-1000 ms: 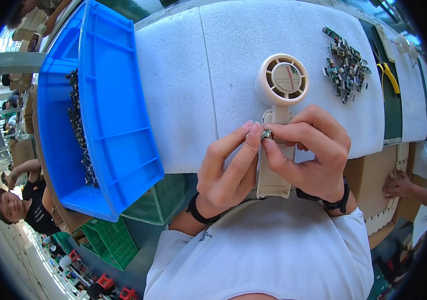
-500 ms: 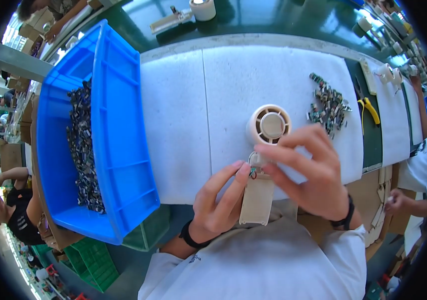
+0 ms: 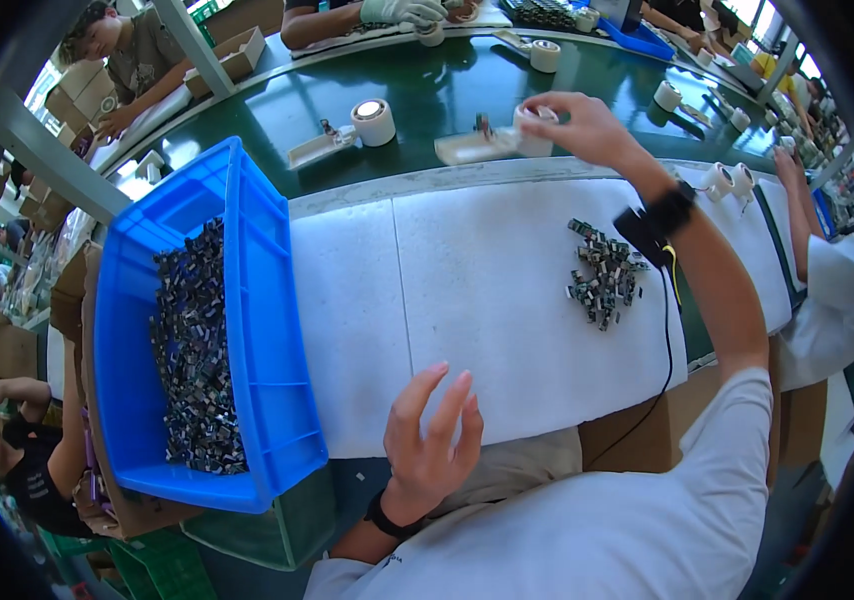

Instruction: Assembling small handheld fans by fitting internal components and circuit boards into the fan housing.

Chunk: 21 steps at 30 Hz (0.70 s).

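Note:
My right hand (image 3: 587,125) reaches out over the green surface, fingers curled on the rim of a white round fan head (image 3: 534,135). A flat cream panel (image 3: 467,148) with a small upright circuit piece extends left from that head; both are slightly blurred. Above the near edge of the white foam mat (image 3: 487,290), my left hand (image 3: 432,435) hangs with fingers apart and nothing in them. A pile of small circuit boards (image 3: 605,275) lies on the mat, on the near side of my right forearm.
At left stands a blue bin (image 3: 272,330) heaped with small dark circuit parts (image 3: 197,350). Another fan unit (image 3: 374,122) rests on the green surface (image 3: 417,85). A black cable (image 3: 669,330) hangs by my right forearm. Co-workers sit across and at both sides; a gloved hand (image 3: 402,12) works opposite.
My right hand has carried the fan unit from near my body out to the green surface. My left hand has let go of it and opened. The view has tilted upward.

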{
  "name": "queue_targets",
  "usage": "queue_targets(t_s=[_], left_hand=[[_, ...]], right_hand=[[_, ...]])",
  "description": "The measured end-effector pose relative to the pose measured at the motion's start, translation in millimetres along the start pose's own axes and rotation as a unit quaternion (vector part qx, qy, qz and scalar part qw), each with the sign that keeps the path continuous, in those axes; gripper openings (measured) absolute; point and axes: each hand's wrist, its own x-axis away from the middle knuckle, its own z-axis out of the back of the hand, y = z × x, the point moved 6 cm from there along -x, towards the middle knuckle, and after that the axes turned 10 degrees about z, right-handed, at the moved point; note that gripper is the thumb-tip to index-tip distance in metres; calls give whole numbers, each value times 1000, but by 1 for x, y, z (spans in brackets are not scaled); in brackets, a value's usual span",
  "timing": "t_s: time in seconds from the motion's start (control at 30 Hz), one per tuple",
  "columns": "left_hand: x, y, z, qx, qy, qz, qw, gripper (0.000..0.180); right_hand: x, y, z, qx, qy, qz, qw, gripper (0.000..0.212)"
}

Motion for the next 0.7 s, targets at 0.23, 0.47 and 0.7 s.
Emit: queue_targets(t_s=[0.23, 0.47, 0.7], left_hand=[[0, -2, -6, -3, -44, 0, 999, 31], [-2, -2, -5, -28, -49, -21, 998, 32], [2, -1, -7, -38, -63, -39, 996, 35]], right_hand=[[1, 19, -18, 204, 126, 140, 961, 41], [72, -49, 16, -14, -219, 16, 975, 34], [99, -64, 17, -43, -178, 35, 983, 24]])
